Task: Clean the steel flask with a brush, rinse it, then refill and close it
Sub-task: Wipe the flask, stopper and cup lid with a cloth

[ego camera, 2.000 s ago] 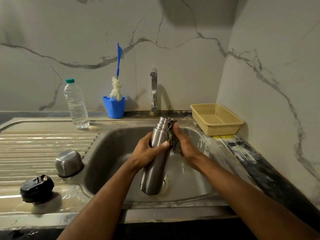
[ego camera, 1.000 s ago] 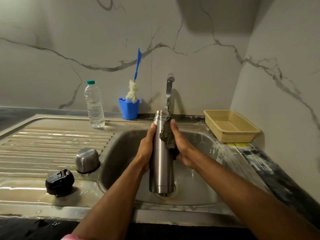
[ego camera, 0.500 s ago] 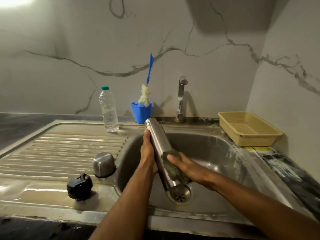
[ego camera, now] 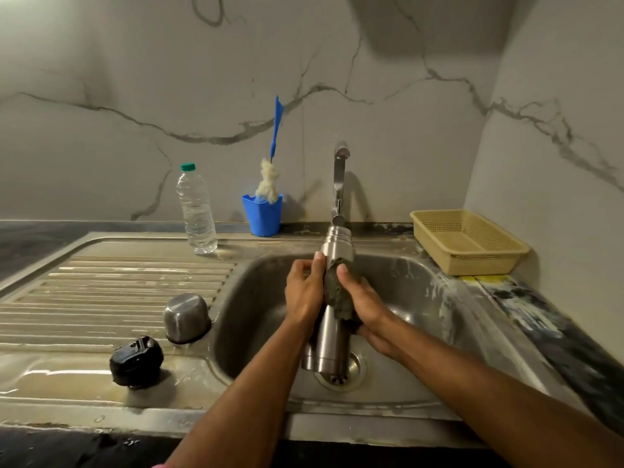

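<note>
The steel flask (ego camera: 329, 346) stands nearly upright over the drain of the sink (ego camera: 415, 288), its open mouth near the tap (ego camera: 339, 177). My left hand (ego camera: 304, 292) grips its upper body from the left. My right hand (ego camera: 363, 304) holds a dark green scrub pad (ego camera: 336, 293) wrapped against the flask's front and right side. The flask's steel cup (ego camera: 185, 317) and black stopper (ego camera: 136, 361) lie on the wet drainboard. A blue-handled bottle brush (ego camera: 270, 179) stands in a blue cup (ego camera: 262, 214) at the back.
A plastic water bottle (ego camera: 196, 211) with a green cap stands on the drainboard's back edge. A beige mesh basket (ego camera: 467, 241) sits on the counter to the sink's right. Marble walls close off the back and right.
The flask went from leaning left to nearly upright. My right hand slid the scrub pad from the flask's lower end up to its upper body.
</note>
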